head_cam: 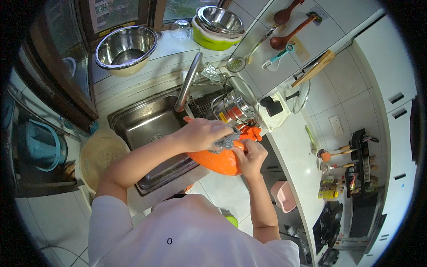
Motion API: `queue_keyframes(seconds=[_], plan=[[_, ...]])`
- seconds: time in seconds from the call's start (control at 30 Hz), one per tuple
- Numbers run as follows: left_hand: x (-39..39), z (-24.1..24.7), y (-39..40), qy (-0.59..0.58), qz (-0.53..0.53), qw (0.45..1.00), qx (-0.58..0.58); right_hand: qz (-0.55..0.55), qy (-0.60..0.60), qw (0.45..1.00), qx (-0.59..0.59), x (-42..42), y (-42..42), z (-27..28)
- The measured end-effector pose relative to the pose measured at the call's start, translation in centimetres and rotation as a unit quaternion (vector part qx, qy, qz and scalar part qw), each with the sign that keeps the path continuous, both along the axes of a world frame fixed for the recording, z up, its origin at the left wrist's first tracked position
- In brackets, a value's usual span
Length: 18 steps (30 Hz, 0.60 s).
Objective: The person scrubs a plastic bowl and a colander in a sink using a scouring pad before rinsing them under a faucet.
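Note:
My left hand (201, 133) reaches across from the left, its fingers closed over a crumpled grey bundle (225, 142). Whether that bundle is thin plastic or a scouring pad, I cannot tell. Beneath it is an orange plastic bag (217, 162), held off the floor at the sink's front right corner. The bag's edge is pinched in my right hand (252, 157), just right of the grey bundle. Bunched orange plastic (250, 132) sticks up beyond my right hand. The bag's contents are hidden.
Behind my left forearm is a steel sink (143, 113) under a faucet (188, 81). Pots (233, 106) stand at its right side. A beige colander (100, 157) lies at left. Bowls (126, 46) line the sill. The white countertop (297, 160) runs along the right.

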<state>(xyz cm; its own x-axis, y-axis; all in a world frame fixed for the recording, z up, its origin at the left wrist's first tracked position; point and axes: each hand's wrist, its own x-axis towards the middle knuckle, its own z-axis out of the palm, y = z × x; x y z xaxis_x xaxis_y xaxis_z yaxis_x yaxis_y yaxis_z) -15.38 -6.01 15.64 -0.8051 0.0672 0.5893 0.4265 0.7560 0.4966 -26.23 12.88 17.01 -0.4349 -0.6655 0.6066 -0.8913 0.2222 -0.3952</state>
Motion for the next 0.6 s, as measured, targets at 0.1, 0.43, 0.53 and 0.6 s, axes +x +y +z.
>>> queue_keyframes(seconds=[0.1,0.43,0.53,0.6], plan=[[1.0,-1.7,-2.2,0.018,0.056,0.998,0.000,0.008,-0.023,1.000,-0.011,-1.5,1.4,0.0],[2.4,-2.6,-4.5,-0.099,0.126,0.975,0.153,-0.001,-0.306,0.949,-0.081,-2.7,3.7,-1.8],[2.6,-1.6,-4.3,-0.101,0.108,0.976,0.161,-0.019,-0.279,0.960,-0.036,-2.9,3.5,-1.8],[2.7,-1.2,-4.1,-0.080,0.092,0.979,0.165,-0.023,-0.238,0.970,-0.049,-3.2,2.9,-2.3]])
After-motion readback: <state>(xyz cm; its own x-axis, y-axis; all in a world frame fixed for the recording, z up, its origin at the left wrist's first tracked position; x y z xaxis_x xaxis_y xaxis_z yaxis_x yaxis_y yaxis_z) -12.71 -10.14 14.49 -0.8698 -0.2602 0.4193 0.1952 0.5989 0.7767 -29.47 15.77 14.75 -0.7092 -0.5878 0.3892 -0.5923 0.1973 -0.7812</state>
